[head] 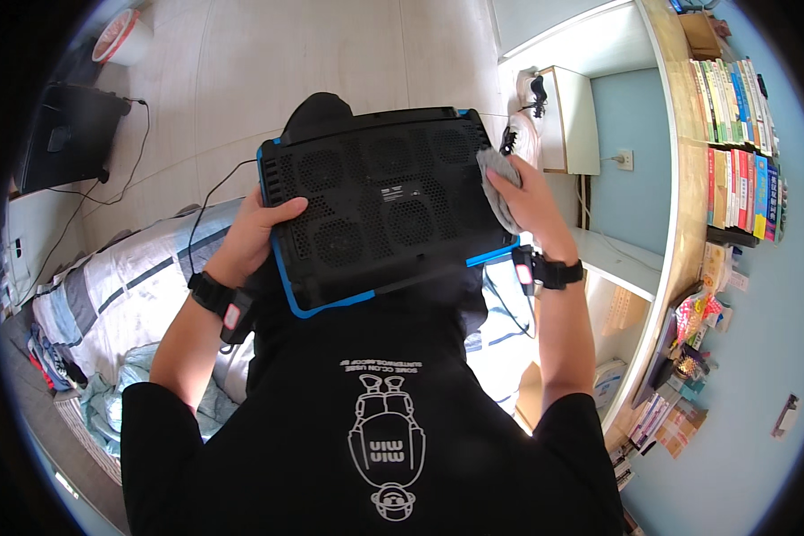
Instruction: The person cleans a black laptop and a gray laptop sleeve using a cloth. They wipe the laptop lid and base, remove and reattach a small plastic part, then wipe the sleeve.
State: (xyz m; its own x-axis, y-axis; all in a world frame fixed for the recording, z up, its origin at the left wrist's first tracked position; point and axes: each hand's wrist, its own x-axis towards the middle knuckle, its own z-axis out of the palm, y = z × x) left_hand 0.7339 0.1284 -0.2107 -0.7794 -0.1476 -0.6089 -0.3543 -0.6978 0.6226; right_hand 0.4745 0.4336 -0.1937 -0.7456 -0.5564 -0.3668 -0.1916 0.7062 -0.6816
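Observation:
A black laptop cooling pad with blue edges rests over my lap, its underside with several round fan grilles facing up. My left hand grips its left edge, thumb lying on the perforated panel. In my right hand is a grey cloth, pressed against the pad's right side. My right fingers are partly hidden behind the cloth. A black cable runs near the pad's left edge.
A bed with striped bedding is at the left. Beyond it are a black case-like object with a cord and a white bin. On the right, a long desk carries rows of books; shoes stand below.

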